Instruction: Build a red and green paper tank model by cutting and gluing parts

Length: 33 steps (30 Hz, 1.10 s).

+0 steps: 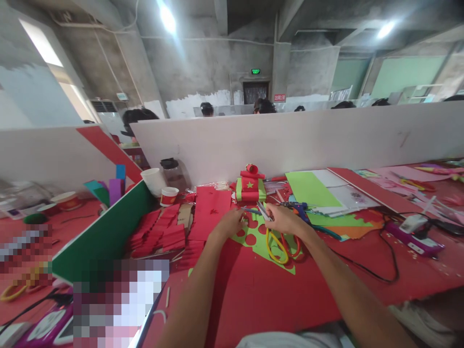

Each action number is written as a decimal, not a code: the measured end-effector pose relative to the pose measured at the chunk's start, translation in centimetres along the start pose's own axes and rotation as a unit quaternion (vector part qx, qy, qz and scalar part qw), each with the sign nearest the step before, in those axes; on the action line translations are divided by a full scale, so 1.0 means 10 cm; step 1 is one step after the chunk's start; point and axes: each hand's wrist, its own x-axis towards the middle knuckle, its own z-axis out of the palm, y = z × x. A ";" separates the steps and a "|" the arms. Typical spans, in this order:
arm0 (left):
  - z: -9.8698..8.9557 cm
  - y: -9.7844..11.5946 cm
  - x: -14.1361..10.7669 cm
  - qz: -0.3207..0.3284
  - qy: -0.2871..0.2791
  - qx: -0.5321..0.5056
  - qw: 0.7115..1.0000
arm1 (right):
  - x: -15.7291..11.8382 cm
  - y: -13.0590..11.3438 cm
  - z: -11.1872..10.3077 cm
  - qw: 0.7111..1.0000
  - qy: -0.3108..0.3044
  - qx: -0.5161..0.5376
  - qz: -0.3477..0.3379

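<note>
In the middle of the head view my right hand (284, 218) is closed around a pair of scissors (277, 249) near the blades. The yellow and red handle loops hang below the fingers. Just to the left, my left hand (232, 223) is closed in a pinch; what it holds, if anything, I cannot make out. A thin bluish strip shows between the two hands. Beneath them lies a green sheet with red dots (250, 239). Beyond the hands stands a red and green paper model with a gold star (250, 186).
Stacks of red cut pieces (159, 234) and a red sheet (210, 208) lie left, beside a green divider (108, 237). Cups (169, 195) and a dark-lidded bottle (173, 171) stand behind. Rightward are green sheets (308, 186), a glue gun (299, 209) and a purple power strip (413, 239).
</note>
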 end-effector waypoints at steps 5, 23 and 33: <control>-0.05 0.04 -0.05 -0.050 -0.040 -0.001 0.998 | 0.01 0.12 0.03 0.999 -0.048 -0.010 -0.012; -0.18 0.02 -0.10 -0.073 -0.035 -0.025 0.996 | -0.01 0.24 0.01 0.992 -0.120 -0.040 -0.007; -0.17 -0.04 -0.04 -0.086 0.058 -0.070 0.992 | 0.00 0.15 -0.05 0.999 -0.010 -0.038 0.016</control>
